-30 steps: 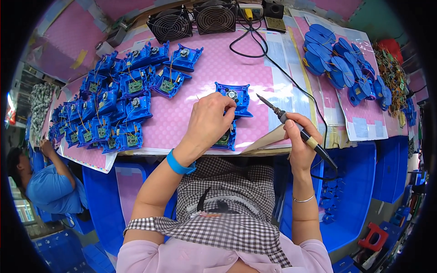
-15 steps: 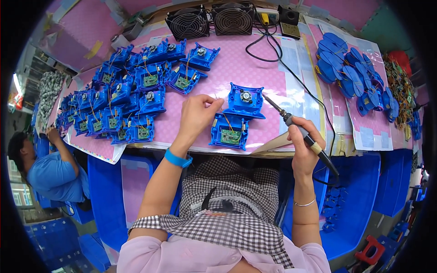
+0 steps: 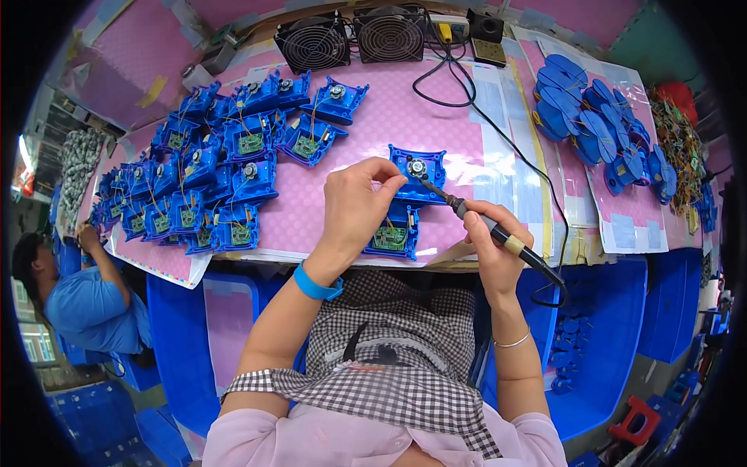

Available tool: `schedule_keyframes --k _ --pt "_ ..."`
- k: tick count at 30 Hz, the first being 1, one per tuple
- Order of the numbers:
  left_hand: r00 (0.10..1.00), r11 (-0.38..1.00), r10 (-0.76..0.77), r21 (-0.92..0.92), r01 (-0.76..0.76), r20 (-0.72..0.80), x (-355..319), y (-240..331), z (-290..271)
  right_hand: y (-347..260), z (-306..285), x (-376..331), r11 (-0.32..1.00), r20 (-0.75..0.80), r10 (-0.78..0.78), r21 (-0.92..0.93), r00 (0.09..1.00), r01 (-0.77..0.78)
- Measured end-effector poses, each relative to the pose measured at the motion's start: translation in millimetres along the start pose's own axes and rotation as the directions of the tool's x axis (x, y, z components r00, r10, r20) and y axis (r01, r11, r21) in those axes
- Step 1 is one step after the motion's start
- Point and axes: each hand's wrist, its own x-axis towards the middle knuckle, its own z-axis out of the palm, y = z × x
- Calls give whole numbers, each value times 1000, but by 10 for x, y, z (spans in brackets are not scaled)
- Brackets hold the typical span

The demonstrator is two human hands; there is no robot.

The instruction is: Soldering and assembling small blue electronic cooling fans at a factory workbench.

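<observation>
In my right hand (image 3: 496, 237) is a soldering iron (image 3: 510, 241), its handle gripped like a pen. Its tip (image 3: 426, 184) points at the round speaker (image 3: 417, 167) in an open blue plastic housing (image 3: 430, 194). My left hand (image 3: 364, 204) is closed in a pinch just left of the speaker, apparently on a thin wire that the fingers mostly hide. Nearer to me, a second blue housing part holds a green circuit board (image 3: 391, 238), partly covered by my left hand.
Several similar blue housings (image 3: 250, 171) crowd the table's left. Two black fans (image 3: 313, 43) stand at the back. Round blue parts (image 3: 595, 136) and a wire bundle (image 3: 675, 148) lie right. The iron's black cord (image 3: 537, 159) crosses the table. A co-worker (image 3: 93, 307) sits far left.
Both hands have moved in toward the speaker. My left hand has shifted right, and the soldering iron has come left and down, bringing its tip from beside the housing to the speaker.
</observation>
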Motion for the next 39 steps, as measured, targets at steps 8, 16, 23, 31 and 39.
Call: schedule_keyframes --k 8,16,23,31,39 --pt "975 949 206 227 -220 82 16 -11 -17 16 35 33 999 -20 12 35 1000 -11" --pt "983 957 153 235 -172 97 60 5 102 -30 40 43 1000 -25 16 26 1000 -16" --pt "984 956 152 240 -169 89 60 12 113 -103 33 74 999 0 -24 -29 1000 24" --pt "981 957 171 224 -187 91 69 2 133 -59 -127 13 998 -43 -10 54 999 13" --pt "979 947 189 250 -202 75 56 -43 118 -116 -321 -45 989 -213 98 127 972 -72"
